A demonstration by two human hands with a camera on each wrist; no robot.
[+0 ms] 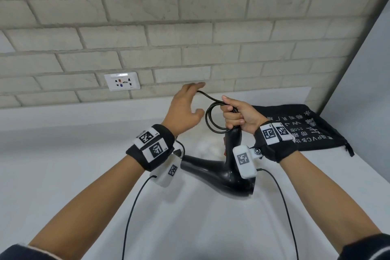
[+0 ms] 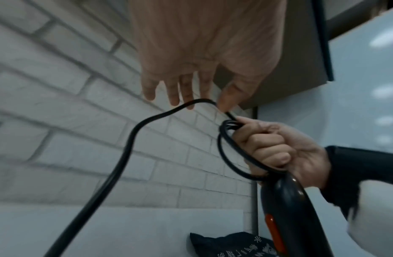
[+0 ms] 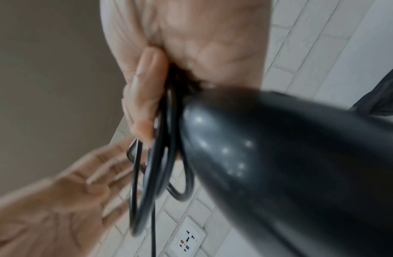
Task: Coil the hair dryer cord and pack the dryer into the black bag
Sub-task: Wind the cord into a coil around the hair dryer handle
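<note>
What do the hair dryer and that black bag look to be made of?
Hair dryer: glossy black hard plastic, probably; light spots reflect off its shell. Black bag: matte woven cloth, it seems; it lies limp and creased, with white print.

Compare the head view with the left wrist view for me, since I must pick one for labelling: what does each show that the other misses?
Only the head view shows the wall socket, both wristbands, the dryer's barrel, and the whole black bag lying on the white counter.

Only the left wrist view shows the orange switch on the dryer's handle, and the free cord running down out of frame.

Both show the right hand gripping the coiled cord together with the hair dryer handle, and the left hand with straight fingers at the cord.
</note>
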